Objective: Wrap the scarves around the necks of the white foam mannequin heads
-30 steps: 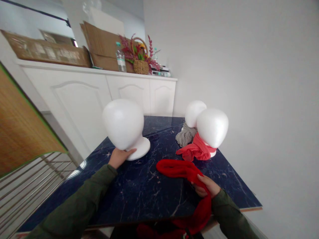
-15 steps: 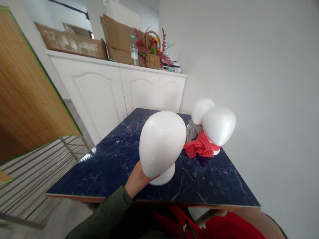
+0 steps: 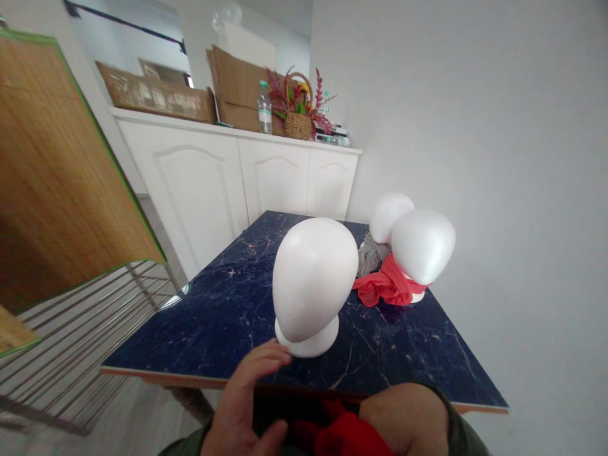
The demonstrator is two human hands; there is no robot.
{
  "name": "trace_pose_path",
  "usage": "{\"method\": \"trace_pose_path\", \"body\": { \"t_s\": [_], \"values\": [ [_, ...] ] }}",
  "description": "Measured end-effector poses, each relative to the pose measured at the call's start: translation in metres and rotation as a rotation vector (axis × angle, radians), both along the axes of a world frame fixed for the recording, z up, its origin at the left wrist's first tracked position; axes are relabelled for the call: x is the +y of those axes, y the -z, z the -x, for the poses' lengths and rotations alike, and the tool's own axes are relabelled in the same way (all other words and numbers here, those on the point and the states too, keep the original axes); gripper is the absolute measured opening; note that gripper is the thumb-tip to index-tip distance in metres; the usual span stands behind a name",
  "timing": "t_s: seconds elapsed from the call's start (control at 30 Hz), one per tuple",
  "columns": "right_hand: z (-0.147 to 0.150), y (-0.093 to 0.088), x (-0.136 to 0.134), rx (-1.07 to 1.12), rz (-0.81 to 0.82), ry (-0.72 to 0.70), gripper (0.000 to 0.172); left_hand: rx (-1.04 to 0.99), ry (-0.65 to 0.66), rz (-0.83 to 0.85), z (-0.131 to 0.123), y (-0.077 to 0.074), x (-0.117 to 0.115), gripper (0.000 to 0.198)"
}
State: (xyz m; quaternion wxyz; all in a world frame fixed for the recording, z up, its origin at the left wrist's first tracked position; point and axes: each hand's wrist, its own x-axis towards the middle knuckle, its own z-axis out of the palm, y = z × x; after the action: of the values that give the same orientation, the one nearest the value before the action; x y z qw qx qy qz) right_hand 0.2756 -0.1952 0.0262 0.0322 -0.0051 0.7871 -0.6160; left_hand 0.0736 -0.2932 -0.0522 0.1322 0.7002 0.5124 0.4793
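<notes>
A white foam mannequin head stands upright near the front edge of a dark blue marbled table. My left hand is open in front of its base, fingers outstretched and thumb apart; whether a fingertip touches the base I cannot tell. Low at the front edge, my right hand is curled at a bunched red cloth and appears to grip it, though its fingertips are hidden. Much of this cloth is below the frame.
At the table's right side stand two more foam heads, one with a red scarf round its neck, the other with a grey scarf. A metal rack is at left. White cabinets stand behind, carrying boxes, a bottle and a flower basket.
My left hand has let go of the foam head's neck and drawn back toward me. My right hand and the red cloth have moved left, in front of my body. The view has shifted slightly.
</notes>
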Motion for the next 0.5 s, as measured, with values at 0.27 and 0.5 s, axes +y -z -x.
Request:
{"method": "trace_pose_path", "body": {
  "t_s": [0.27, 0.5],
  "values": [
    [-0.009, -0.011, 0.006, -0.168, 0.029, -0.013, 0.039, 0.140, 0.451, 0.564, 0.006, -0.052, 0.020, 0.019],
    [-0.059, 0.010, 0.021, 0.065, 0.396, 0.910, 0.032, -0.061, 0.736, 0.778, 0.079, -0.026, 0.017, 0.053]
  ]
}}
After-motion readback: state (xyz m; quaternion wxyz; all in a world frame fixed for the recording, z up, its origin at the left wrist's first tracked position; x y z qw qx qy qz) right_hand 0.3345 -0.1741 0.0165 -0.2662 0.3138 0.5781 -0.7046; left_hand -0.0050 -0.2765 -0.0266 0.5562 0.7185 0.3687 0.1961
